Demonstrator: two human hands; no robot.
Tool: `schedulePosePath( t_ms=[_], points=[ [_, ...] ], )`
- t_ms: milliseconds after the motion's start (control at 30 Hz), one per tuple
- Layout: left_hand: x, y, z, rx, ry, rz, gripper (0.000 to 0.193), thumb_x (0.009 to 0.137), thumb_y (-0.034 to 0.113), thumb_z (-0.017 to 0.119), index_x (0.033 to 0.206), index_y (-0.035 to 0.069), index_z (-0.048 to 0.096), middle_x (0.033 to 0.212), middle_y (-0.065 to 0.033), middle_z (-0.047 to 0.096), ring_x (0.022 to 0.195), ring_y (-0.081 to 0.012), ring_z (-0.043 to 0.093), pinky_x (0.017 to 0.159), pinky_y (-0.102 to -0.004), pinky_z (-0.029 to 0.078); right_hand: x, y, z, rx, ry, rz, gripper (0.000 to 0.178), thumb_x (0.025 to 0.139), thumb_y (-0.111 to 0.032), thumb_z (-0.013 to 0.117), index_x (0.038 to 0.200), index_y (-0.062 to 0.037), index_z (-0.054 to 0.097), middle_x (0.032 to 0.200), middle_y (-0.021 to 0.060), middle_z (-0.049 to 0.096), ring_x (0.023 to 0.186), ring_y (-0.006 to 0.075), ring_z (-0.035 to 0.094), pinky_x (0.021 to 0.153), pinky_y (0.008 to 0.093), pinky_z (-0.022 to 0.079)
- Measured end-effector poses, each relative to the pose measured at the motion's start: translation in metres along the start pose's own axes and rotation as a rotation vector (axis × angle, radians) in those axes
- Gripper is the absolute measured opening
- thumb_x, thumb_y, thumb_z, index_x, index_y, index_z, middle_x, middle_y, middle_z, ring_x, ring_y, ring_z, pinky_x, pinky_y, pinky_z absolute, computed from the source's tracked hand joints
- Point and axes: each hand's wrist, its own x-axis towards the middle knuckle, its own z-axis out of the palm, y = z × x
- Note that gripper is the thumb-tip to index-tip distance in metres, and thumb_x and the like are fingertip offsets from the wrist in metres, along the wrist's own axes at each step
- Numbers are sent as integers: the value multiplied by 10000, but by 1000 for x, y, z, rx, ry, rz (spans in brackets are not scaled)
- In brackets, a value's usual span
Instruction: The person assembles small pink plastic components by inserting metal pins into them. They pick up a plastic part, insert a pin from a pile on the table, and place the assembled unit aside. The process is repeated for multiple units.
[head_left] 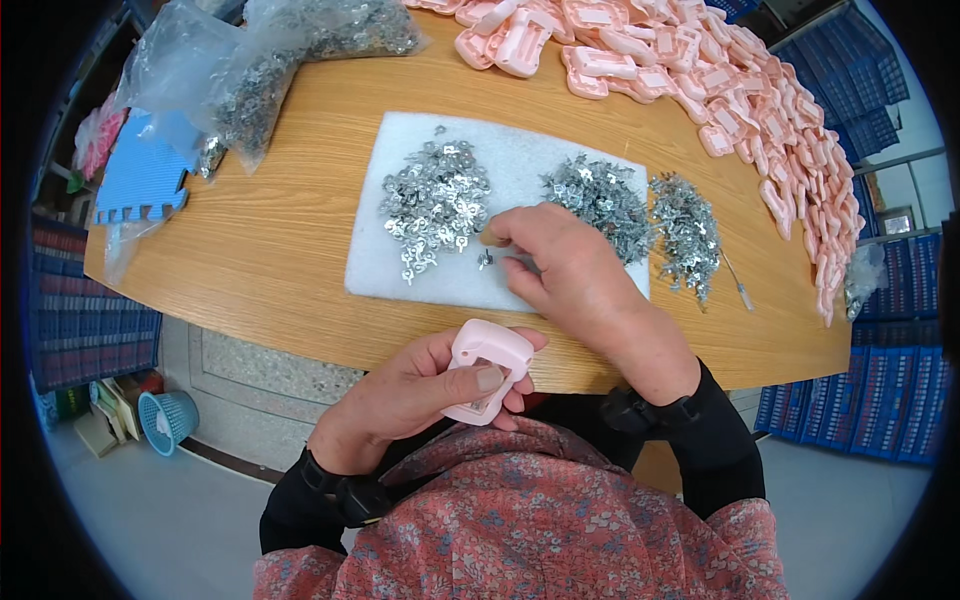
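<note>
My left hand (425,385) grips a pale pink plastic casing (489,341) near the table's front edge, its thumb lying across the recessed middle. Over a white foam sheet (440,287) hovers my right hand (560,255), thumb and forefinger apart. Close to those fingertips sits a single small metal clip (486,260). To the left of it on the sheet spreads a heap of shiny metal clips (436,195). Another pile of metal parts (600,195) lies behind my right hand, partly hidden by it.
A third heap of metal parts (687,235) rests on the wooden table (290,215), beside a thin tool (739,283). Many pink casings (720,90) cover the far right. Clear bags of metal parts (250,100) and a blue foam mat (145,170) occupy the far left.
</note>
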Motion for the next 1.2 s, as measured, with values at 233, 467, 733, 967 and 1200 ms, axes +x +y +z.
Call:
schedulePosePath(
  t_ms=[233, 467, 733, 967, 1200],
  points=[
    [0, -1, -1, -27, 1, 2, 521, 979, 146, 584, 1435, -41, 415, 1119, -141, 640, 1012, -226, 660, 863, -408, 579, 6, 2, 2, -20, -29, -66, 221, 798, -6, 622, 1011, -61, 642, 913, 133, 656, 914, 343, 607, 835, 431, 489],
    [5, 1, 12, 9, 312, 287, 518, 924, 107, 619, 1398, -5, 443, 1042, -116, 634, 916, -197, 654, 808, -372, 579, -10, -6, -11, 366, -23, 329, 163, 846, -33, 671, 1003, -47, 630, 841, 54, 636, 787, 153, 623, 727, 279, 501],
    [35, 20, 27, 49, 443, 445, 515, 845, -3, 686, 1330, 36, 516, 1007, -50, 630, 896, -148, 635, 801, -308, 556, -24, -15, -18, 1042, 76, 471, 193, 882, -20, 682, 1055, -35, 599, 903, -30, 608, 821, 27, 566, 741, 183, 472],
    [45, 18, 28, 393, 450, 455, 425, 853, -25, 685, 1260, 26, 573, 1041, -18, 645, 927, -78, 606, 801, -240, 511, -35, -16, -31, 659, 23, 340, 210, 849, 2, 675, 1027, -49, 576, 835, -20, 589, 761, 52, 553, 692, 226, 478],
    [51, 18, 34, 442, 363, 410, 431, 873, 0, 670, 1287, 30, 554, 1045, -27, 648, 937, -88, 618, 818, -257, 529, -41, -22, -42, 460, -35, 332, 213, 825, -2, 679, 987, -57, 552, 813, -15, 575, 720, 61, 535, 655, 230, 457]
  ],
)
